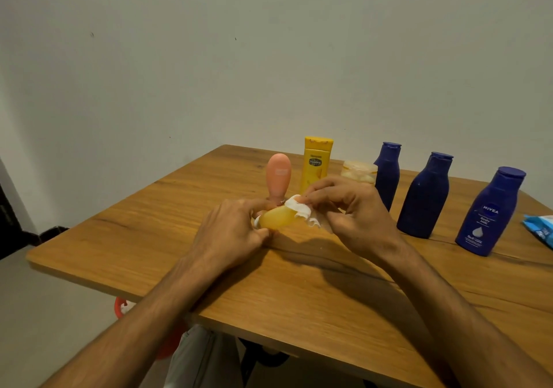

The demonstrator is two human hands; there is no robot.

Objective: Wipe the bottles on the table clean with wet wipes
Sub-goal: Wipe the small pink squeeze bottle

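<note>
My left hand (236, 229) grips a small yellow bottle (276, 217) by its left end, holding it sideways just above the wooden table (179, 208). My right hand (356, 211) pinches a white wet wipe (300, 209) wrapped over the bottle's right end. Behind stand a pink bottle (279, 176) on its cap, a yellow Vaseline bottle (317, 163) and a small pale jar (359, 171). Three dark blue bottles stand to the right: one at the back (387, 172), one in the middle (425, 196) and a labelled Nivea one (490, 212) nearest.
A blue wet wipe pack (540, 230) lies at the right edge of the table. A red object (121, 306) shows below the table's near-left edge. A plain wall stands behind the table.
</note>
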